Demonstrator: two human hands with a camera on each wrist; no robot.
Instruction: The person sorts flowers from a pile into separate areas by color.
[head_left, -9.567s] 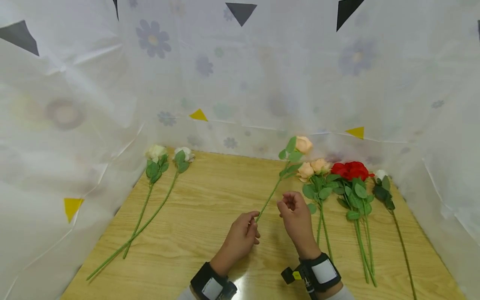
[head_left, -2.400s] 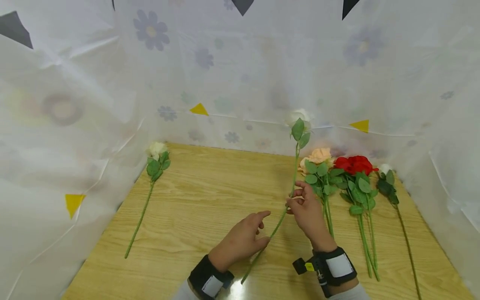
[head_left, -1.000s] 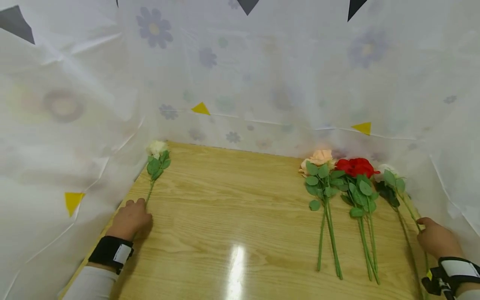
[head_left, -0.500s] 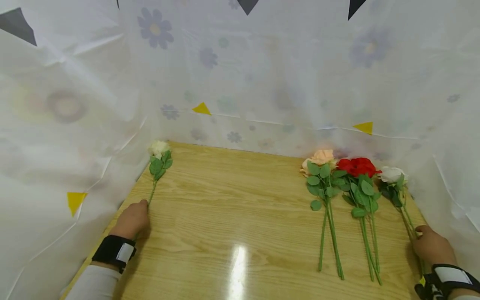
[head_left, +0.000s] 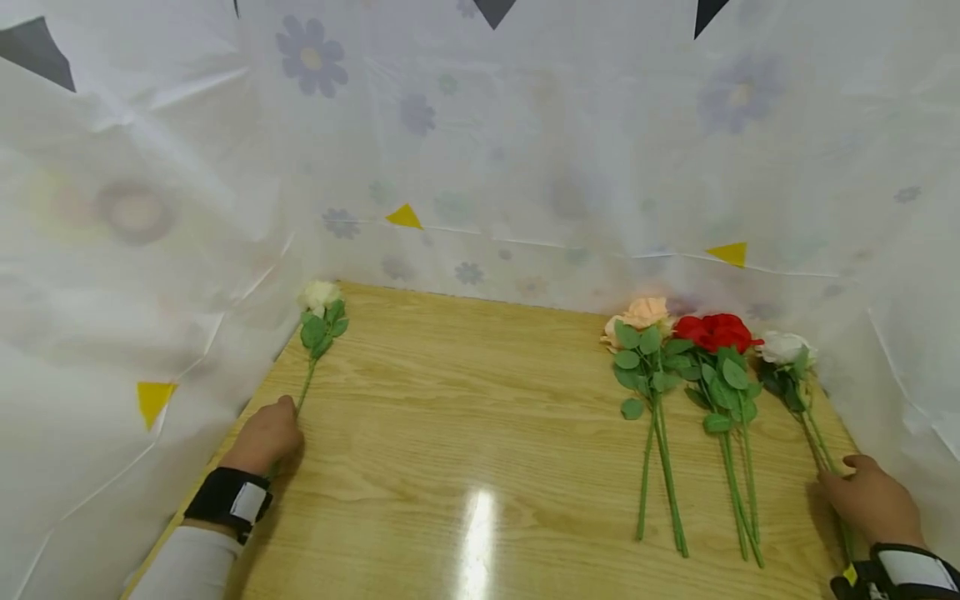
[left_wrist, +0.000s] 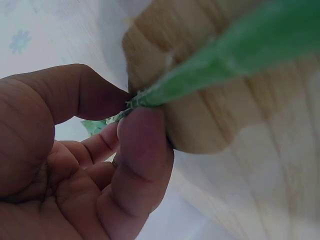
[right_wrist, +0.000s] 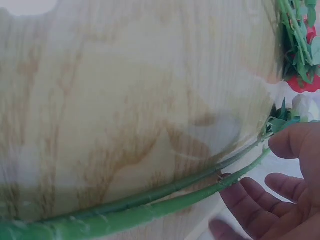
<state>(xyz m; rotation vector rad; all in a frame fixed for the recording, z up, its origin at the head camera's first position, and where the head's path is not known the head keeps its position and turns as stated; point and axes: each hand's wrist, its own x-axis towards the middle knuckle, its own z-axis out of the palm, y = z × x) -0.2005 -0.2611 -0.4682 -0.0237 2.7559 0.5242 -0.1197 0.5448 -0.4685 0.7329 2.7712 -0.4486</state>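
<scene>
At the table's left side my left hand (head_left: 266,437) pinches the green stem of a cream-white rose (head_left: 320,297). The left wrist view shows thumb and index fingertip meeting on that stem (left_wrist: 195,75). At the right edge my right hand (head_left: 873,500) is beside the stems of two white roses (head_left: 783,348) lying together. Seen from the right wrist, its thumb (right_wrist: 287,142) and fingers are spread apart, with a fingertip at the nearer green stem (right_wrist: 190,200). The blossom of the rear white rose is mostly covered.
Peach roses (head_left: 647,313) and red roses (head_left: 716,333) lie in two bunches on the right, stems toward the front. The wooden table (head_left: 465,400) is enclosed by a white patterned sheet (head_left: 525,150) with yellow and black triangles.
A peach rose, then a white rose, went from my hands to the right-hand bunches. My left hand moved to the remaining left rose; my right hand loosened from the white rose's stem.
</scene>
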